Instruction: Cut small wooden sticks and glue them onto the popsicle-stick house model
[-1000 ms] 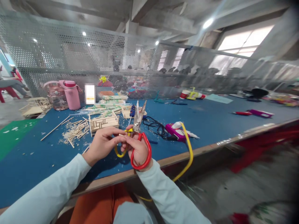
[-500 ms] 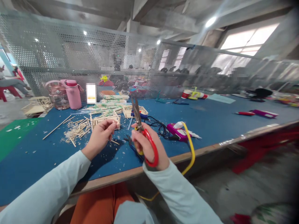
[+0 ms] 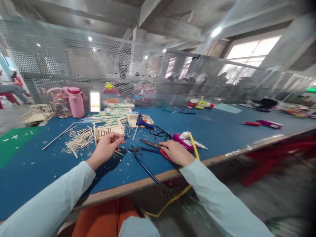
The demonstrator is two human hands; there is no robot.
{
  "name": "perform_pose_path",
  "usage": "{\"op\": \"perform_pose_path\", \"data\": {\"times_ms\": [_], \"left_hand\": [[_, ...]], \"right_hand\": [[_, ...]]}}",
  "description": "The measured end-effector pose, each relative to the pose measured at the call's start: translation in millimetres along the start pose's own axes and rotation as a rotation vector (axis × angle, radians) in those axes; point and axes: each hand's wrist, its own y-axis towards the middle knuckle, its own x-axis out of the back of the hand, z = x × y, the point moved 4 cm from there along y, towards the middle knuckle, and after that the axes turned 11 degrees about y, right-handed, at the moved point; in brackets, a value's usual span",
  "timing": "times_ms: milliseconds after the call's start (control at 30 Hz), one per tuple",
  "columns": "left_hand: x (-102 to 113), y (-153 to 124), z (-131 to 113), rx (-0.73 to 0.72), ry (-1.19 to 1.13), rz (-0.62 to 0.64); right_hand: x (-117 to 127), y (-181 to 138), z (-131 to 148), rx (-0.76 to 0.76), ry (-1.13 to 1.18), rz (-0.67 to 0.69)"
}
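Observation:
My right hand [image 3: 175, 152] lies over the red handles of the scissors [image 3: 151, 144], which rest flat on the blue table [image 3: 209, 131] with their blades pointing left. My left hand [image 3: 105, 148] is pinched on a small wooden stick piece, just in front of a small wooden lattice frame [image 3: 108, 130]. Blue-handled pliers [image 3: 142, 159] lie between my two hands.
Wood sticks and offcuts [image 3: 79, 140] litter the table left of the frame. A blue glue gun [image 3: 143, 123] with a black cord, a pink-and-white tool [image 3: 186, 140] and a yellow cord [image 3: 195, 149] lie to the right. Pink bottles [image 3: 74, 102] stand at the back left, a mesh fence [image 3: 123, 72] behind.
My right hand has lowered the scissors from upright in the air down flat onto the table. My left hand moved apart from it and stays pinched near the lattice frame.

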Motion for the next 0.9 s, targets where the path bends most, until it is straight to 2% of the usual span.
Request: {"op": "perform_pose_path", "data": {"times_ms": [67,133,200,233,300,367,433,500,600,667,767,833,900], "left_hand": [[2.8,-2.0,-4.2,-0.061,0.141,-0.033],[6.9,-4.2,-11.4,-0.163,0.292,-0.110],[11.2,-6.2,-18.6,-0.268,0.383,-0.197],[13.4,-6.8,-20.9,-0.303,0.396,-0.231],[19.1,-6.7,-22.0,-0.313,0.373,-0.296],[26.2,-5.2,-19.7,-0.277,0.310,-0.349],[33.1,-3.1,-16.3,-0.226,0.229,-0.373],[38.2,-1.1,-14.4,-0.187,0.169,-0.367],[43.5,0.3,-15.5,-0.149,0.154,-0.388],[46.1,0.5,-17.0,-0.130,0.144,-0.430],[48.4,1.3,-17.8,-0.121,0.103,-0.474],[48.6,2.1,-17.5,-0.124,0.107,-0.482],[48.3,2.4,-17.2,-0.126,0.118,-0.480]], "right_hand": [[0.3,-3.0,10.6,-0.022,-0.130,-0.048],[9.9,-9.8,27.1,-0.044,-0.203,-0.173],[21.6,-13.1,50.4,0.042,-0.124,-0.281],[25.1,-10.6,64.3,0.139,-0.019,-0.283],[26.1,4.0,92.9,0.341,0.279,-0.197],[20.3,28.0,118.4,0.457,0.543,-0.079],[13.2,51.1,138.9,0.519,0.727,-0.020],[8.2,61.7,151.3,0.540,0.822,-0.020],[5.9,42.4,148.2,0.440,0.698,-0.123],[4.1,12.6,134.3,0.328,0.413,-0.173],[-7.8,-27.0,103.1,0.104,0.059,-0.053],[-17.2,-39.2,87.7,0.049,-0.022,-0.003],[-25.2,-38.0,80.3,0.049,-0.044,0.005]]}}
